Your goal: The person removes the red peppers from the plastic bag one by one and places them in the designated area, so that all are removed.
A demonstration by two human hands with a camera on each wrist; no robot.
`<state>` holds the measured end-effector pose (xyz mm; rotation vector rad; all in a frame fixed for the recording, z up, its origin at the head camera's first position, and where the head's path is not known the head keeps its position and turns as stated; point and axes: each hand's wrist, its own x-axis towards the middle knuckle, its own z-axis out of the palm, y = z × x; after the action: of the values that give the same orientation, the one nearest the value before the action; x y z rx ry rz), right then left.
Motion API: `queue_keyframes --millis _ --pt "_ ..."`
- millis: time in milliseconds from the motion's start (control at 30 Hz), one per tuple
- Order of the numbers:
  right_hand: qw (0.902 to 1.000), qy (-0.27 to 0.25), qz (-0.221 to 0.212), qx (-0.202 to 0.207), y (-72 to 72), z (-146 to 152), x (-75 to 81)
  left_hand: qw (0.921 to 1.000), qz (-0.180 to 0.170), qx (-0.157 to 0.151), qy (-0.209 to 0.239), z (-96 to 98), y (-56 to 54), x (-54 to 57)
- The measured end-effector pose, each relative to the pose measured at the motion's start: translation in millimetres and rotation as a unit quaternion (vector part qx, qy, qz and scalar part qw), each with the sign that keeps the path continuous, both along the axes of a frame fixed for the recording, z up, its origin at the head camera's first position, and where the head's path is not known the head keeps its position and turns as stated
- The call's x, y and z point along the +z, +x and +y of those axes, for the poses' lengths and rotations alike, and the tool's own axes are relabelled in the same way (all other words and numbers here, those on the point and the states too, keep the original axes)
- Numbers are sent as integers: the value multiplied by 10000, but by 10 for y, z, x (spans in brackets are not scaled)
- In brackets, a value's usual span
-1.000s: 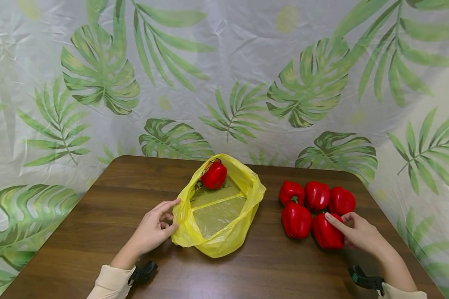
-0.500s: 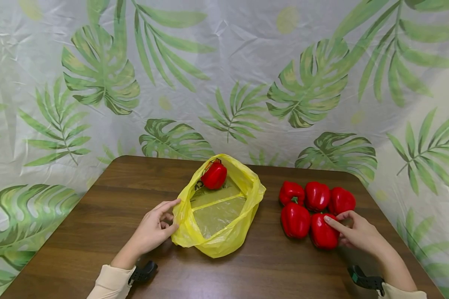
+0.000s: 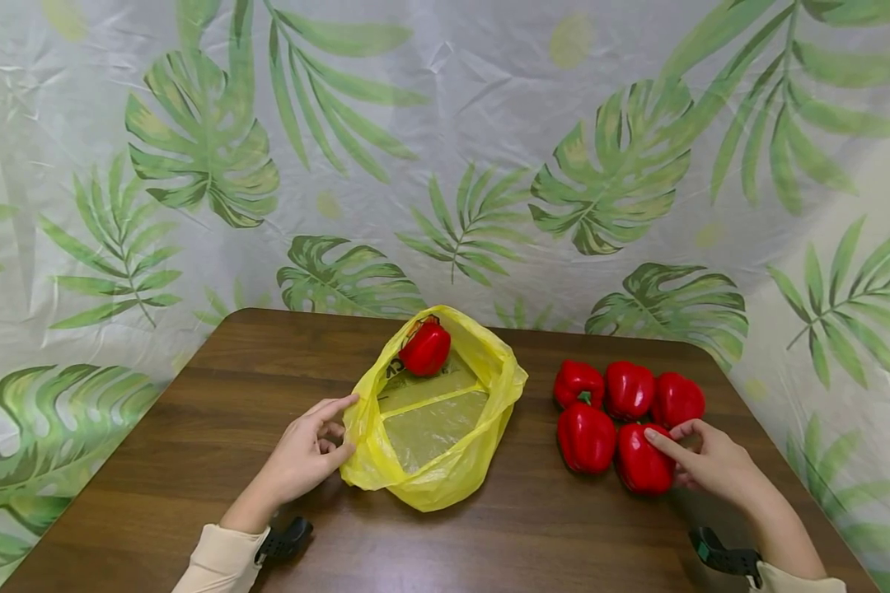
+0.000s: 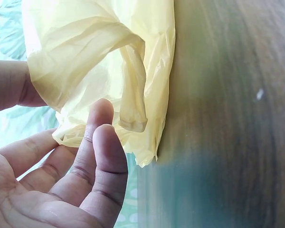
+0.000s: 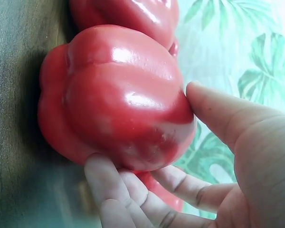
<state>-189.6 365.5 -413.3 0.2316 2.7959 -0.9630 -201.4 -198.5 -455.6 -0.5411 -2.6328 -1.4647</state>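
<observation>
A yellow plastic bag point(image 3: 445, 486) stands with its mouth wide in the middle of the table, and one red bell pepper point(image 3: 426, 349) lies inside near its back. My left hand point(image 3: 307, 451) holds the bag's left rim; in the left wrist view the thumb point(image 4: 12, 85) runs behind the plastic and the lower fingers are loosely curled. On the right, my right hand point(image 3: 715, 465) grips the front right bell pepper point(image 3: 641, 465), thumb on top and fingers along its side. That pepper point(image 5: 118, 99) fills the right wrist view, close over the tabletop.
Several more red bell peppers sit clustered around the gripped one: one to its left point(image 3: 587, 438), others behind point(image 3: 630, 389). The brown wooden table point(image 3: 267, 354) ends at a leaf-printed cloth backdrop point(image 3: 460, 123).
Between one second and half a second ago the gripped pepper shifted slightly left against its neighbour, with my right fingers following. Since then it has stayed put. My left hand and the bag hold still.
</observation>
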Motion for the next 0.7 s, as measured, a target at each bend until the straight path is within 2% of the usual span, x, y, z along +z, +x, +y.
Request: queue_keyframes --millis 333,533,700 --pt "10000 52 -41 12 8 14 20 10000 67 7 6 2 2 4" --pt "9983 540 106 191 -4 60 100 10000 84 10 29 -2 1 7" --pt "9961 754 410 189 -13 69 196 10000 88 17 38 -5 3 12"
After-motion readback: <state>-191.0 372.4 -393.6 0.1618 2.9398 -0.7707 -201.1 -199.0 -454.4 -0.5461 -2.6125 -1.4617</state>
